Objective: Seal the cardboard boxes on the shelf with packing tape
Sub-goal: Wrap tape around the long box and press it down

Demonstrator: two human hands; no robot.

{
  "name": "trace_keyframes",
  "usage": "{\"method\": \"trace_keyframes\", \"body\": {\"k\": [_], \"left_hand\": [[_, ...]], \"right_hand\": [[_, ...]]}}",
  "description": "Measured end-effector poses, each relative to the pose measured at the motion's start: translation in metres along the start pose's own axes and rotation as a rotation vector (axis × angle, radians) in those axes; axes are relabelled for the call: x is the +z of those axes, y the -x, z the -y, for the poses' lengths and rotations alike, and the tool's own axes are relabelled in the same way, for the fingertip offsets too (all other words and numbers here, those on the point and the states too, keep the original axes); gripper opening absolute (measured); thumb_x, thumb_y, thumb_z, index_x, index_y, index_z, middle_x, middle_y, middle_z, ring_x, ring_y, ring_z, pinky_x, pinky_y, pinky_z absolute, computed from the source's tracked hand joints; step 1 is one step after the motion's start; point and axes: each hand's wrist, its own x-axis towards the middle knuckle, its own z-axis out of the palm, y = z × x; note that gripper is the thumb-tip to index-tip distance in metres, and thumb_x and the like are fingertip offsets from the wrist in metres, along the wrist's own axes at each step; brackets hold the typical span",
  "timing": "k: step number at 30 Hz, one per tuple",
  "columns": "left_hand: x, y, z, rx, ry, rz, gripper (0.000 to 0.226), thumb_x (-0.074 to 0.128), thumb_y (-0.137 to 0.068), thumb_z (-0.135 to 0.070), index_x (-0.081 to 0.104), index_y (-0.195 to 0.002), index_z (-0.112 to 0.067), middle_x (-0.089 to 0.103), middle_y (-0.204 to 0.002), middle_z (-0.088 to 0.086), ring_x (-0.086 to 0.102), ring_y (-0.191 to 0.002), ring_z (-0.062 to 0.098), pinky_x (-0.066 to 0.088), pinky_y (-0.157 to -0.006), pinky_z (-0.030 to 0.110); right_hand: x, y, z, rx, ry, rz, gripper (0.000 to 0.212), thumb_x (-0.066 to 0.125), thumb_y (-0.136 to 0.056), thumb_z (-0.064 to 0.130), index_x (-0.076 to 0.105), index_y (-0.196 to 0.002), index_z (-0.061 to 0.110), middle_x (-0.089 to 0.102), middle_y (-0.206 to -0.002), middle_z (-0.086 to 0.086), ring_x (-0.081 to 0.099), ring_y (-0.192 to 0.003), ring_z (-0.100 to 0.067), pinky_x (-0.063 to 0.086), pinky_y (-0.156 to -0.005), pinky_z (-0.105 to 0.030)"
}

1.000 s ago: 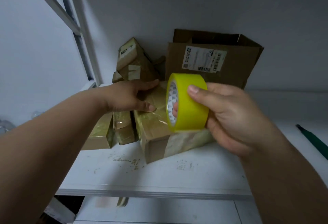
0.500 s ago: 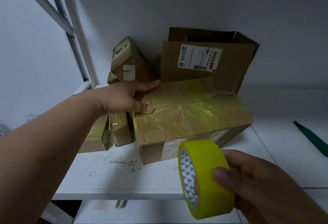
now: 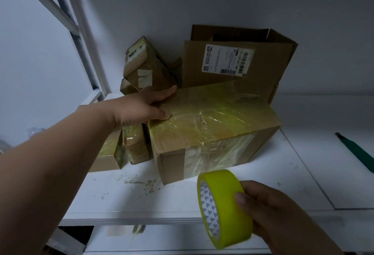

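Box: lying flat on the shelf, long side angled toward the viewer, top and front already shining with yellowish tape; a torn patch is showing mid-top.

Left hand: resting on the box's far-left top corner, fingers straight and held close together along the back edge, thumb pressing on the top face. Judged to be steadying the box so it is not sliding while tape is being pulled.

Roll: yellow tape, standing on edge in the air in front of the shelf lip, near the box's front corner but not touching it. Core is facing left.

Right hand: gripping the roll, thumb lying over the outer yellow band, fingers curling behind it and mostly hidden. Whether a strand is running from roll to box cannot be told.

Open box: standing behind, flaps up, white label facing forward; looking unsealed.

Small boxes: standing on edge just left of the box, touching it, taped. Two more small parcels are leaning at the back.

Green strip: lying well apart at right.

Debris: paper crumbs lying on the shelf in front.
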Motion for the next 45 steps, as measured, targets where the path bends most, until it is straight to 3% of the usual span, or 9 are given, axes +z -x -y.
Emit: {"method": "trace_keyframes", "body": {"k": [4, 12, 17, 21, 25, 33, 38, 41, 45], "left_hand": [[0.005, 0.004, -0.015, 0.003, -0.437, -0.079, 0.076, 0.021, -0.078, -0.068, 0.012, -0.152, -0.049, -0.008, -0.164, -0.016, -0.003, -0.152, 0.018, 0.006, -0.122, 0.045], [0.028, 0.01, -0.037, 0.196, -0.842, -0.132, 0.105, -0.01, -0.066, -0.084, -0.011, -0.156, -0.03, -0.015, -0.164, -0.009, -0.011, -0.151, 0.013, -0.001, -0.122, 0.046], [0.014, -0.008, -0.027, 0.038, -0.867, -0.057, 0.11, -0.009, -0.061, -0.087, -0.014, -0.155, -0.03, -0.02, -0.163, -0.01, -0.018, -0.15, 0.015, -0.006, -0.122, 0.047], [0.031, -0.005, -0.036, 0.3, -0.899, -0.165, 0.087, 0.006, -0.085, -0.069, 0.011, -0.158, -0.021, 0.004, -0.166, -0.002, 0.005, -0.152, 0.017, 0.004, -0.124, 0.04], [0.043, 0.006, -0.038, 0.212, -0.922, -0.063, 0.116, -0.007, -0.063, -0.088, -0.012, -0.156, -0.017, -0.015, -0.164, 0.0, -0.015, -0.15, 0.012, -0.006, -0.122, 0.049], [0.037, 0.004, -0.056, 0.083, -0.952, 0.165, 0.127, 0.058, -0.064, -0.082, -0.029, -0.147, -0.042, -0.035, -0.158, -0.006, -0.032, -0.145, 0.016, -0.003, -0.109, 0.074], [0.028, 0.011, -0.049, 0.143, -0.869, 0.18, 0.122, 0.052, -0.054, -0.08, -0.015, -0.151, -0.046, -0.017, -0.162, -0.018, -0.015, -0.149, 0.008, 0.012, -0.115, 0.064], [0.02, 0.022, -0.045, 0.139, -0.558, 0.248, 0.12, 0.051, -0.049, -0.078, 0.001, -0.153, -0.047, -0.001, -0.159, -0.029, 0.0, -0.146, -0.004, 0.011, -0.122, 0.033], [0.012, 0.025, -0.04, 0.16, -0.266, 0.244, 0.108, 0.061, -0.057, -0.069, 0.019, -0.152, -0.043, 0.013, -0.158, -0.029, 0.011, -0.142, -0.014, 0.012, -0.121, 0.021]], "right_hand": [[0.008, -0.017, -0.008, -0.044, 0.464, -0.223, 0.018, 0.054, -0.095, 0.041, 0.064, -0.095, 0.025, 0.063, -0.081, -0.001, 0.057, -0.076, -0.006, 0.042, -0.07, -0.017], [0.013, -0.023, -0.028, -0.067, 0.441, -0.233, 0.047, 0.044, -0.072, 0.063, 0.063, -0.093, 0.025, 0.063, -0.081, 0.0, 0.057, -0.072, -0.006, 0.042, -0.067, -0.022], [0.015, -0.027, -0.027, -0.132, 0.359, -0.289, 0.033, 0.046, -0.073, 0.052, 0.064, -0.092, 0.031, 0.067, -0.081, 0.015, 0.06, -0.074, 0.002, 0.042, -0.064, -0.011], [0.014, -0.028, -0.03, -0.162, 0.358, -0.3, 0.034, 0.045, -0.073, 0.052, 0.064, -0.092, 0.031, 0.066, -0.08, 0.011, 0.059, -0.073, 0.0, 0.041, -0.062, -0.012], [0.013, -0.026, -0.035, -0.187, 0.344, -0.298, 0.031, 0.045, -0.074, 0.053, 0.064, -0.088, 0.033, 0.064, -0.078, 0.015, 0.058, -0.071, 0.0, 0.041, -0.061, -0.012], [0.022, -0.027, -0.03, -0.201, 0.196, -0.286, 0.039, 0.046, -0.068, 0.069, 0.061, -0.094, 0.045, 0.065, -0.076, 0.004, 0.059, -0.068, -0.006, 0.042, -0.063, -0.017], [0.021, -0.018, -0.029, -0.223, 0.18, -0.299, 0.06, 0.049, -0.063, 0.084, 0.063, -0.101, 0.04, 0.071, -0.079, -0.003, 0.068, -0.076, -0.016, 0.054, -0.075, -0.037], [0.014, -0.002, -0.02, -0.242, 0.134, -0.301, 0.085, 0.05, -0.049, 0.098, 0.067, -0.101, 0.033, 0.068, -0.076, -0.02, 0.068, -0.074, -0.037, 0.055, -0.073, -0.054], [0.017, 0.012, -0.002, -0.264, 0.071, -0.164, 0.063, 0.058, -0.046, 0.092, 0.069, -0.093, 0.05, 0.072, -0.079, -0.006, 0.071, -0.073, -0.009, 0.055, -0.068, -0.023]]}}
